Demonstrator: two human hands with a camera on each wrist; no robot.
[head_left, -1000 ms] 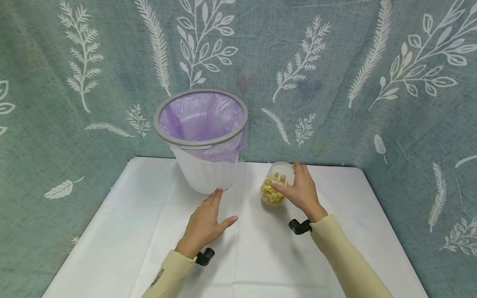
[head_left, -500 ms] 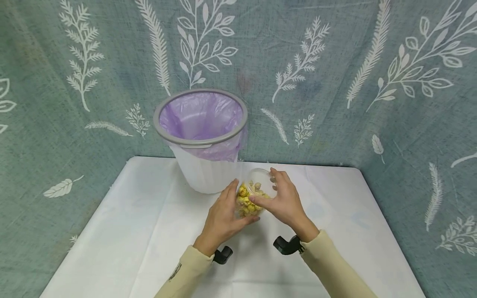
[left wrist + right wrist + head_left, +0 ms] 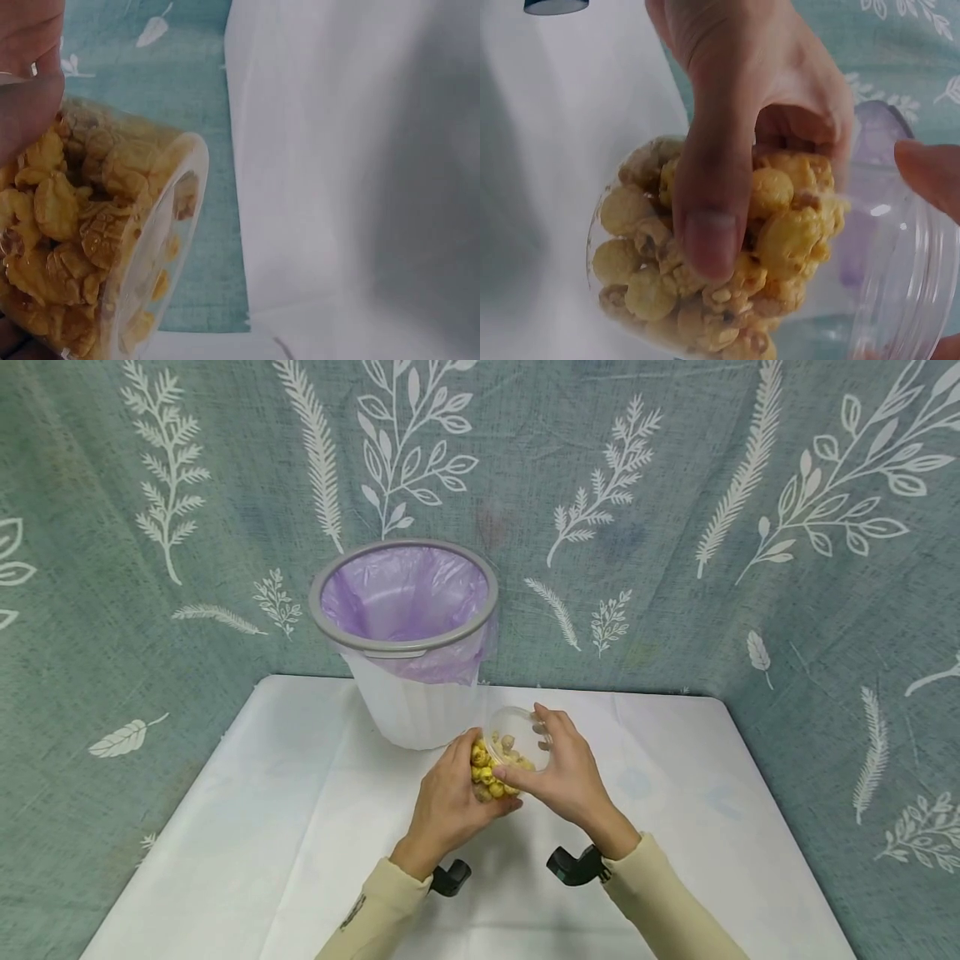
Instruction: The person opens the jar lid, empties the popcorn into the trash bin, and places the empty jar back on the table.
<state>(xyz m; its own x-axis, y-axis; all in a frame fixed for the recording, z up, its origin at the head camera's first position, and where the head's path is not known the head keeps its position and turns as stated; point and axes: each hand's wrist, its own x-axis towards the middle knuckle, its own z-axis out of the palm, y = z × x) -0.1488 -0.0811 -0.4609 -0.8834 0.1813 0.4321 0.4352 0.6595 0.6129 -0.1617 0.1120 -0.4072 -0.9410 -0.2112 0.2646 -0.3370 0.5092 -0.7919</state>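
A grey-green fabric backdrop printed with white leaves and sprigs hangs behind and to both sides of a tapering white plastic bin with a grey ring rim. The bin stands towards the back of a table covered in smooth white cloth, which spreads out in front of it and to either side. A thin, translucent purple plastic liner covers the bin's inside and folds over its front right edge.

Two cream long sleeves reach in from the side of the table opposite the bin. The left hand, just in front of the bin, grasps the body of a clear round plastic jar, its thumb pressed along the near side. The right hand, farther to the bin's right, also grasps the jar, thumb and fingers spread around its ridged rim end. The jar is tilted, near the bin's front right; whether a clear lid covers it cannot be told. Small black wrist-worn devices sit on both wrists. Rounded yellow caramel-coated popcorn pieces fill the jar's lower part.
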